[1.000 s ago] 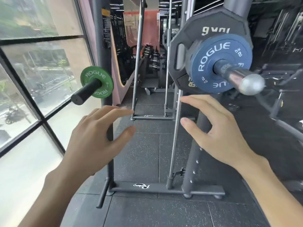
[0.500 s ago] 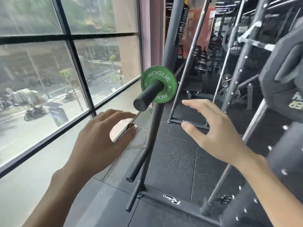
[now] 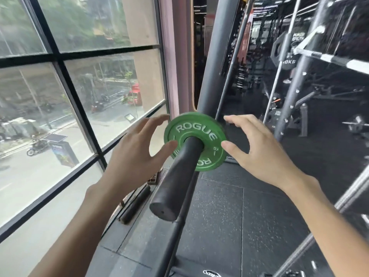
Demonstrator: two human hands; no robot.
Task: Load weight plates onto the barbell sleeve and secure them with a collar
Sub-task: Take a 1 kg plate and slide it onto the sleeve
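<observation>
A small green ROGUE plate (image 3: 207, 134) sits on a black storage peg (image 3: 175, 180) that sticks out of a dark rack upright (image 3: 217, 56) toward me. My left hand (image 3: 135, 152) is spread at the plate's left edge, its thumb tip close to the rim. My right hand (image 3: 257, 148) is spread at the plate's right edge, thumb tip at the rim and fingers reaching behind it. Neither hand grips the plate. The barbell and its loaded plates are out of view.
A large window (image 3: 60, 96) with black frames fills the left side. Rack uprights and slanted steel rods (image 3: 289, 96) stand at the right over black rubber floor (image 3: 229, 216). A black 10 kg plate (image 3: 287, 50) hangs farther back.
My view has swung left, away from the barbell with the blue plate. Both hands have moved forward and now flank the green plate, which looks much nearer.
</observation>
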